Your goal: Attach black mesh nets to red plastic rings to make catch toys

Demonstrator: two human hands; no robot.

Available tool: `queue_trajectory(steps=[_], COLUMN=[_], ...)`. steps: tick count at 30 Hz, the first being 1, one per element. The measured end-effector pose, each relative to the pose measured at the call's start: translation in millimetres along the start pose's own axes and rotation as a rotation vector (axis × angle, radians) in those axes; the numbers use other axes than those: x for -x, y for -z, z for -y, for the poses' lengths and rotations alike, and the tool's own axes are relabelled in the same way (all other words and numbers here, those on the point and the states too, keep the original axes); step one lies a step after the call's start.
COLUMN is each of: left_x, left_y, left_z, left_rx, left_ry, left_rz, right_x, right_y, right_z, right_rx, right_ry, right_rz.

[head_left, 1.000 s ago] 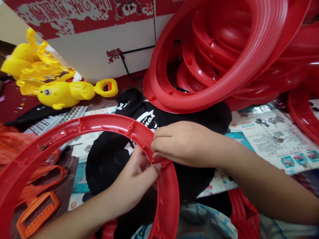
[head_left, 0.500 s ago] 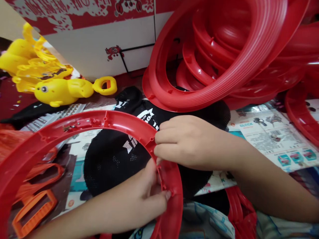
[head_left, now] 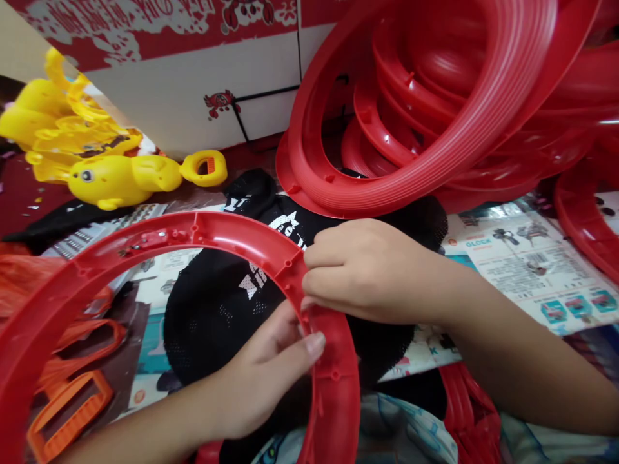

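Note:
A large red plastic ring (head_left: 232,233), its hollow ribbed side facing up, lies across the lower left of the head view. My left hand (head_left: 261,367) grips the ring's inner edge, thumb on top and fingers underneath. Against the right part of the same ring, my right hand (head_left: 358,270) is closed, fingers curled at the hollow channel. Whatever its fingertips hold is hidden. Small red pieces and a dark bit (head_left: 149,241) lie in the channel at the ring's upper left. Below the ring is a black printed cloth (head_left: 217,309).
Several more red rings (head_left: 416,174) are stacked at the back right. Yellow duck-like toy parts (head_left: 116,180) sit at the back left. Orange plastic handles (head_left: 70,415) lie at the lower left. A printed cardboard sheet (head_left: 536,264) is at the right, with a white-and-red box (head_left: 169,96) behind.
The ring has turned slightly in my hands. My left thumb has moved up along it, closer to my right hand, which stays almost in place.

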State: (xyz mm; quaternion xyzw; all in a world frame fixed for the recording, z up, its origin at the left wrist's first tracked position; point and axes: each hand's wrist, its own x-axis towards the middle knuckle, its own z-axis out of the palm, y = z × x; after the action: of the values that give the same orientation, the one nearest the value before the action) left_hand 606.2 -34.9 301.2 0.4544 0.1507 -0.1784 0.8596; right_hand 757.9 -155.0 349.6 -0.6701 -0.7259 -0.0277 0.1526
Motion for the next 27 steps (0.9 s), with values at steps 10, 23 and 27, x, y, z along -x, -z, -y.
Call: queue_trajectory(steps=[10, 23, 27], left_x=[1.7, 7.8, 6.4], left_y=[6.7, 3.9, 0.5], left_z=[-6.5, -6.3, -2.9], left_rx=[-0.482, -0.701, -0.509], left_ry=[-0.082, 0.000, 0.092], left_rz=[-0.179, 0.105, 0.139], right_x=[0.6, -3.9, -4.7], right_y=[0.7, 2.2, 3.2], right_z=[1.7, 5.8, 1.6], right_rx=[0.051, -0.175, -0.241], right_ry=[-0.036, -0.056, -0.095], right_rz=[-0.076, -0.012, 0.046])
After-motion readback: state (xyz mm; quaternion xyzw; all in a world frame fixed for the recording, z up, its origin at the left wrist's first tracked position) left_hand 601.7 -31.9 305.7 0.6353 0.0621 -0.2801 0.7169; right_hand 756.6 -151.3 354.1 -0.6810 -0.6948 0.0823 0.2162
